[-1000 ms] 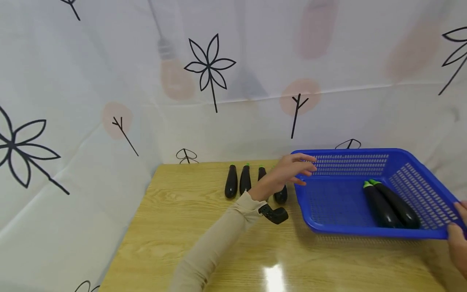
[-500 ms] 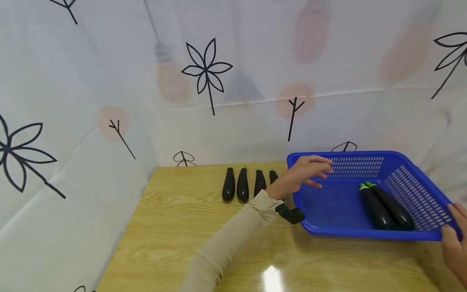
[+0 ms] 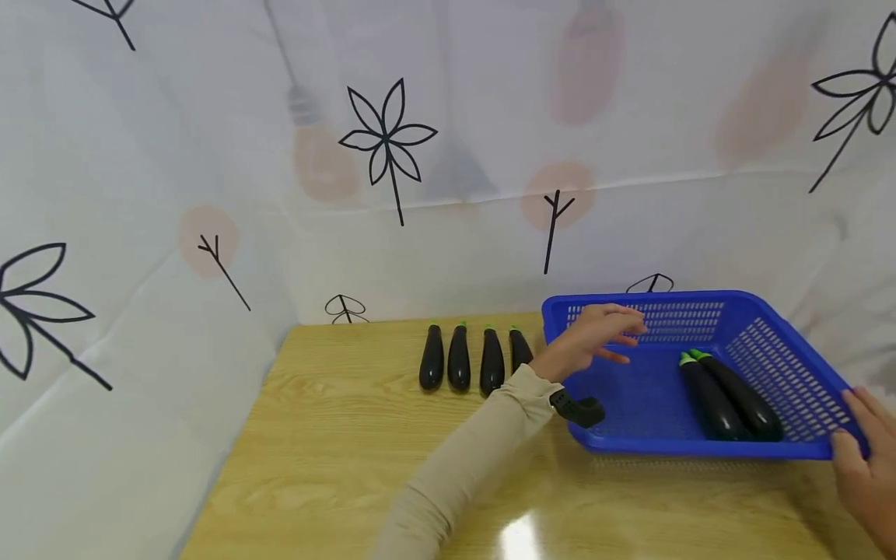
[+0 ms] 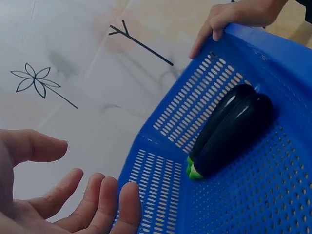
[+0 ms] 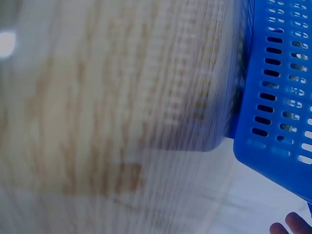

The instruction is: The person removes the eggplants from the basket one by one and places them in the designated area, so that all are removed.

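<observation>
A blue basket (image 3: 630,449) stands at the right of the table, and two eggplants (image 3: 731,397) lie side by side in its right half. My left hand (image 3: 595,336) hangs over the basket's left part, fingers spread, holding nothing; the left wrist view shows the same empty hand (image 4: 73,190) beside the basket (image 4: 287,48). My right hand (image 3: 868,459) grips the basket's right rim with the thumb in front. Left of the basket, several eggplants (image 3: 458,359) stand in a row, the rightmost (image 3: 519,350) partly hidden by my left forearm.
The wooden table (image 3: 336,435) extends left and in front of the basket. A white patterned cloth (image 3: 448,257) hangs behind the table and along its left side. A black band (image 3: 577,408) is on my left wrist.
My left hand has moved right, from the basket's left rim to over its inside, uncovering more of the eggplant row. My right hand stays on the rim. The head view has shifted slightly.
</observation>
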Demonstrator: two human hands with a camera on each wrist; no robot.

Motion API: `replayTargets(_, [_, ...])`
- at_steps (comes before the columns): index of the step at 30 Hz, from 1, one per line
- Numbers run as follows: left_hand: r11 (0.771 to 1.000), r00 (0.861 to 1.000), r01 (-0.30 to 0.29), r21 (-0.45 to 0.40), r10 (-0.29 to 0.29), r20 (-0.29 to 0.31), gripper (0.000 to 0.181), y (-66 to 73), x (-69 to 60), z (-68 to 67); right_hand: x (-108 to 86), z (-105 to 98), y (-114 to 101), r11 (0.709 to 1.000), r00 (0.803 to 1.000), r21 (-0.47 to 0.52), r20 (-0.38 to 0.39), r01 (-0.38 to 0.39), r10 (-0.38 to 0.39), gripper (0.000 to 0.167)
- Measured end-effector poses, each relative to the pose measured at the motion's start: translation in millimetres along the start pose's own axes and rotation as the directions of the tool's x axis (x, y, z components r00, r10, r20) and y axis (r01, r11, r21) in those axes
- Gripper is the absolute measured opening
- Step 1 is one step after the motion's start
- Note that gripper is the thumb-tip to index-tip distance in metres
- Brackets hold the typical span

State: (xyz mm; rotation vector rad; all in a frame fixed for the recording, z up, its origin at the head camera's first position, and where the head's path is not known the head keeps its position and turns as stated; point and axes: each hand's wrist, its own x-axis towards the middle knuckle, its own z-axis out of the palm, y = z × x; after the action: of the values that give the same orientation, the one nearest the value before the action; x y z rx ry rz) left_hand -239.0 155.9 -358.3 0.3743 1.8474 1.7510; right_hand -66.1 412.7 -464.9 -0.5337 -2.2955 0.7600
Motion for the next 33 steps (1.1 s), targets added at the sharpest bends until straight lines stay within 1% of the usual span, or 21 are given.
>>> replayTargets(2, [1.000,1.000,0.014,-0.011,-0.015,-0.016,0.020,-4.7,3.6,4.9,-2.1,0.2,0.7,1.000,1.000,-0.023,-0.003,0.009,-0.009,0.058])
replayTargets(7, [0.998,0.997,0.055,-0.033,-0.056,-0.057,0.011,-15.4,15.7,23.4,-6.3,0.6,3.4,0.999,0.999,0.034,-0.051,0.018,-0.017,0.058])
replayTargets(11, [0.994,0.990,0.094,-0.063,-0.101,-0.100,0.006,-21.7,26.5,40.1,-7.4,-1.1,3.3,1.000,0.999,0.013,-0.049,0.019,-0.018,0.058])
replayTargets(13, [0.991,0.986,0.114,-0.071,-0.122,-0.110,0.006,-24.1,31.3,48.0,-6.4,-2.0,3.1,1.000,0.998,0.011,-0.056,0.021,-0.021,0.058])
replayTargets(15, [0.988,0.982,0.135,-0.078,-0.144,-0.122,0.004,-25.6,34.9,55.3,-5.2,-3.4,2.8,1.000,0.999,-0.006,-0.045,0.016,-0.016,0.058])
replayTargets(18, [0.982,0.975,0.160,-0.095,-0.172,-0.137,0.006,-26.6,39.3,63.8,-3.7,-4.2,3.0,1.000,0.999,-0.001,-0.045,0.008,-0.008,0.058])
replayTargets(20, [0.979,0.971,0.172,-0.112,-0.187,-0.150,0.006,-27.1,41.8,68.3,-3.2,-4.8,2.9,1.000,0.999,-0.012,-0.038,0.005,-0.005,0.058])
replayTargets(26, [0.968,0.957,0.210,-0.136,-0.232,-0.175,0.007,-30.7,50.3,78.0,-1.3,-5.1,1.6,0.999,0.996,0.030,-0.078,0.039,-0.036,0.055])
replayTargets(28, [0.963,0.950,0.226,-0.145,-0.251,-0.188,0.007,-32.7,53.0,80.0,-1.0,-5.2,1.1,0.999,0.998,0.025,-0.060,0.026,-0.024,0.056])
replayTargets(30, [0.959,0.944,0.234,-0.158,-0.263,-0.201,0.008,-34.6,55.3,81.1,-0.9,-5.7,0.6,1.000,1.000,-0.015,-0.019,0.019,-0.020,0.057])
replayTargets(33, [0.956,0.941,0.246,-0.159,-0.275,-0.198,0.009,-37.9,57.5,80.9,-1.9,-6.3,0.9,0.999,0.999,-0.040,0.029,0.034,-0.033,0.057])
